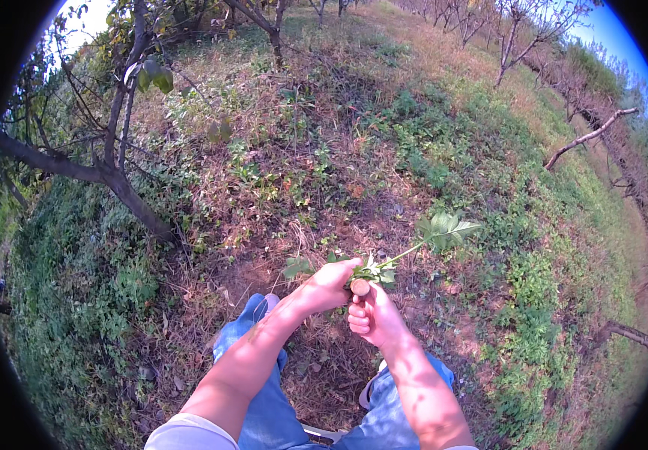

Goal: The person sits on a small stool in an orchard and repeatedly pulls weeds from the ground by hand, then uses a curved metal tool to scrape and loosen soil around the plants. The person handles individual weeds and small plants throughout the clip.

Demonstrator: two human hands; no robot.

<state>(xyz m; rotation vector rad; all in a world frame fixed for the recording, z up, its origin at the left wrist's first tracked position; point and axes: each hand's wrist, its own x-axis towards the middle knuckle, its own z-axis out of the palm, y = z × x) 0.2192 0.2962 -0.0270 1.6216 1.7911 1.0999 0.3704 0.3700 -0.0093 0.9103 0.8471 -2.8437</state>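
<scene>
Both of my hands meet in front of my knees, low over the ground. My left hand (pixel 332 284) is closed on a bunch of leafy green stems (pixel 377 271); a long stem with a broad toothed leaf (pixel 446 228) sticks out to the upper right. In my right hand (pixel 377 319) is a tool with a round, light brown handle end (pixel 360 287), which faces the camera. The rest of that tool is hidden behind the hands and leaves. The handle end lies right beside the stems.
Weeds and dry grass (pixel 301 185) cover the sloping ground. A forked tree trunk (pixel 132 197) rises at the left, with low branches. Bare branches (pixel 588 138) reach in at the right. My knees in blue jeans (pixel 267 410) are bent below my arms, and more trees stand farther off.
</scene>
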